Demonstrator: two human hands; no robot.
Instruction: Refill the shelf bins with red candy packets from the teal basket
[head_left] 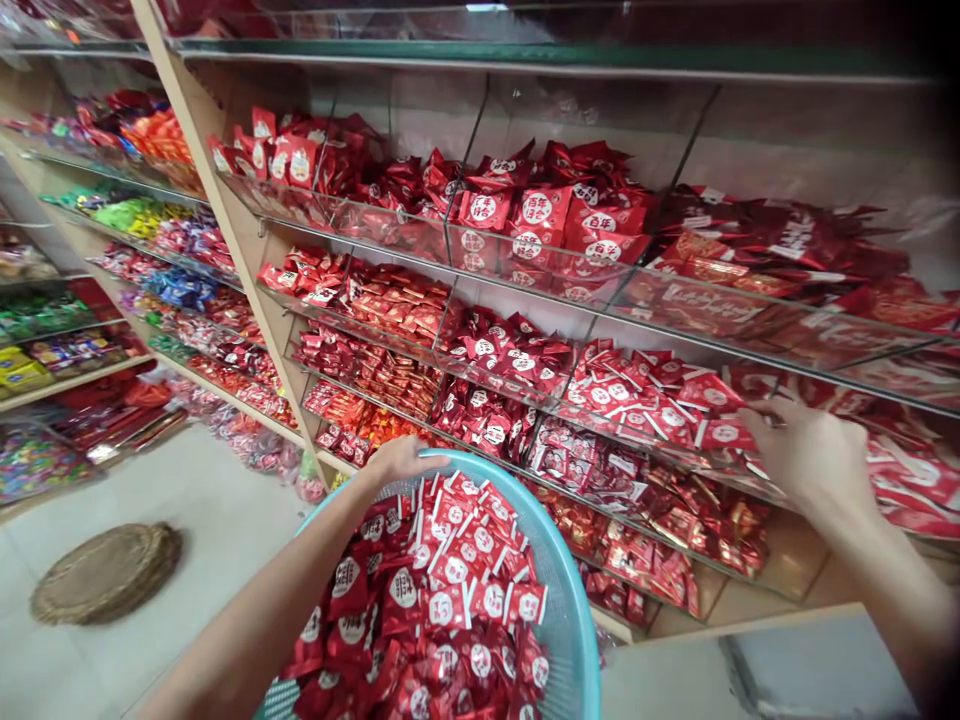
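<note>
**At the shelves: two hands, one basket, packets past counting**

Hands: two. Left hand (401, 460) grips the far rim of the basket, fingers over the edge. Right hand (817, 455) is over at the shelf (510, 262), fingers bent at the packets; can't tell whether it pinches one.

Basket (577, 580): one, turquoise, perforated wall, lower middle of view, near side cut off by the frame. Basket packets (450, 570): dozens, overlapping, no exact count. Two looks: small bright red with white ends, heaped toward the far side and right; darker red with white discs, left and near side. They lie just below the left hand, and well apart from the right hand, down and to its left.

Shelf packets (637, 395): many, uncountable, red with white labels, in several tiers behind clear lips. The nearest ones on the right hand's tier lie at its fingertips, to its left; more lie to its right.

Upright (225, 230): one pale board between the red tiers and the multicoloured sweets (187, 290) on the left; sweets too many to count.

Mats (105, 575): one round woven stack, layers unclear, on the tiled floor (217, 500), left of the basket and well apart from it.
</note>
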